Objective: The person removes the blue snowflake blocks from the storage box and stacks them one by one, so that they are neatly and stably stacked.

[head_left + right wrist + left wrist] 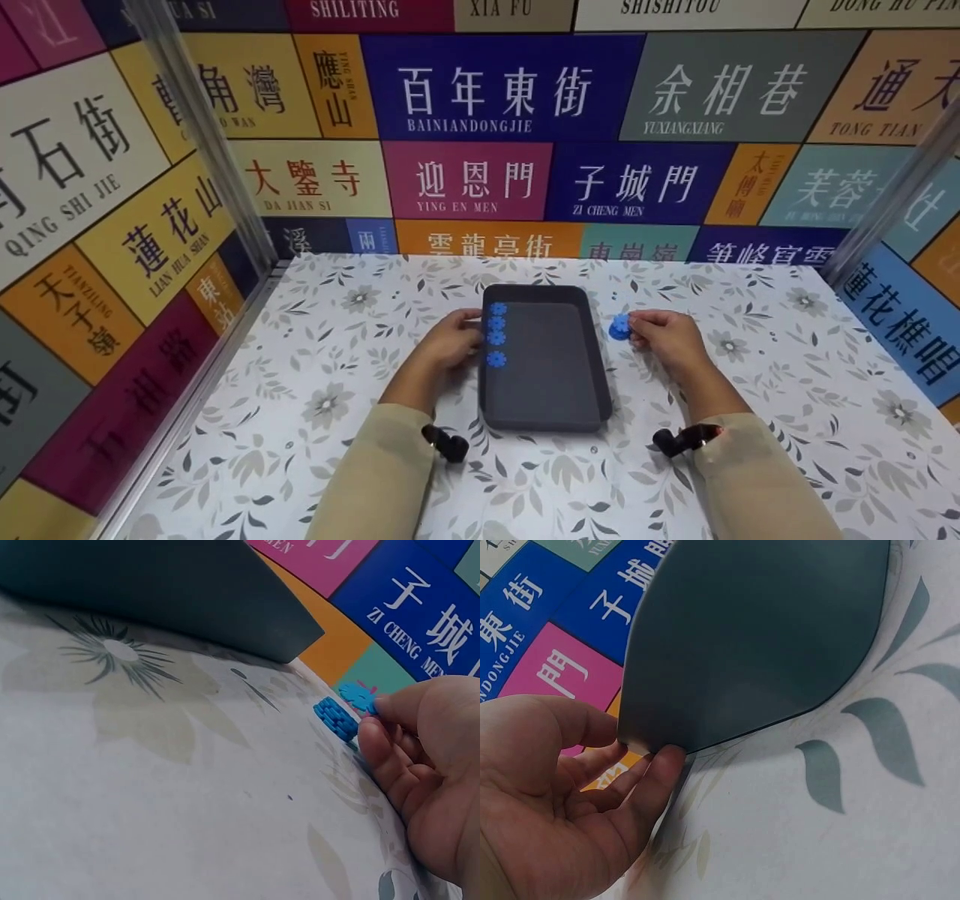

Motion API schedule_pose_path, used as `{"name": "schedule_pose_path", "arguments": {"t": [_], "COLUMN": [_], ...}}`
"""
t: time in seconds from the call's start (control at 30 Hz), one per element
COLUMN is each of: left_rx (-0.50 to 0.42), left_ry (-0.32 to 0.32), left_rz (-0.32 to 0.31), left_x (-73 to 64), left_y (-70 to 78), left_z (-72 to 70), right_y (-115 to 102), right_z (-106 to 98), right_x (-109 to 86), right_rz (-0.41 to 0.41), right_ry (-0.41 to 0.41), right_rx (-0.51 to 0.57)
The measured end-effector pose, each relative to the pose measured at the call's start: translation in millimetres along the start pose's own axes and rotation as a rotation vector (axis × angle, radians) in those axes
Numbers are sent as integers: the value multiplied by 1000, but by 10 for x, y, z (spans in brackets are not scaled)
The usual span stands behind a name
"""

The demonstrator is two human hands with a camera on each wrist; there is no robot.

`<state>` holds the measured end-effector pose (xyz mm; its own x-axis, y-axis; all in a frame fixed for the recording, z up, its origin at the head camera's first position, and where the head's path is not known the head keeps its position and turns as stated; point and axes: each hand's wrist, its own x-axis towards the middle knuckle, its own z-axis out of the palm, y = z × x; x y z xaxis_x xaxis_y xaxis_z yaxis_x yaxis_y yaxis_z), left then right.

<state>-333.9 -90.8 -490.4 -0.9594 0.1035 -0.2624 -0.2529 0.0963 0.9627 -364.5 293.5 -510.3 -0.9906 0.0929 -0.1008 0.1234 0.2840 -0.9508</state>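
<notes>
A dark grey rectangular tray (551,424) lies on the table, with several small blue flower-shaped pieces (496,359) in a column along its inner left side. Bent fingers of my left hand (452,341) rest against the tray's outer left wall; in the left wrist view, fingertips (671,755) touch that wall low down. To the right of the tray, my right hand (670,337) pinches a blue flower-shaped piece (355,696) between thumb and forefinger. It is tilted at the top of a short stack of like blue pieces (335,718).
A white table covering (337,465) with grey leaves and flowers lies under everything. Panels with coloured street-name blocks (502,90) stand behind and at both sides. Each wrist carries a small black camera (450,444) near the sleeve cuff.
</notes>
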Motion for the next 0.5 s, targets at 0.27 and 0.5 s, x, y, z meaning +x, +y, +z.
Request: {"name": "schedule_pose_path", "arguments": {"t": [0.27,0.5], "left_rx": [23,18], "left_ry": [-15,-7], "left_rz": [30,14], "left_x": [30,12], "left_y": [-11,-1], "left_z": [-8,-7], "right_y": [12,6], "right_z": [-9,-10], "right_x": [14,25], "right_rz": [5,24], "right_ry": [-13,-14], "right_rx": [-20,-64]}}
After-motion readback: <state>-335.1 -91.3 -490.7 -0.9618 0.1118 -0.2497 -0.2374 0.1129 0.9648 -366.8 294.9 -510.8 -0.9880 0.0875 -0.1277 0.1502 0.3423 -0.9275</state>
